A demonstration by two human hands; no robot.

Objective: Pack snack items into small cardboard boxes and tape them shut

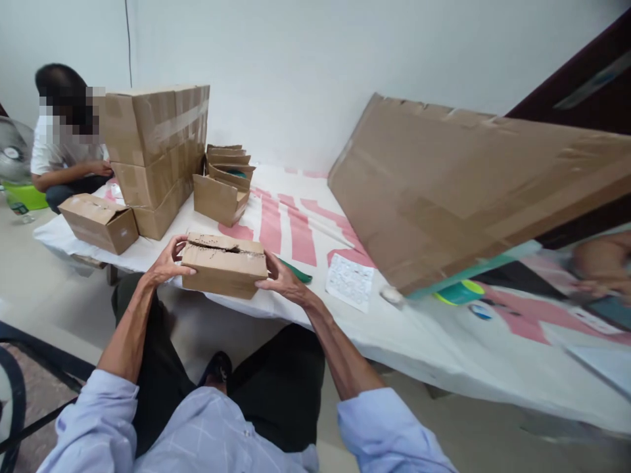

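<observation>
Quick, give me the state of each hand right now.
Left hand: closed on the left end of the small cardboard box.
Right hand: holding the box's right end.

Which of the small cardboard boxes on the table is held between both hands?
The small box at the near table edge, flaps closed, gripped by left hand and right hand.

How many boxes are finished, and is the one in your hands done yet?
Three taped big boxes stand stacked, so they look done. The left hand and right hand grip a small box whose top flaps meet untaped. Open small boxes wait behind, and another small box sits left near a second person.
</observation>
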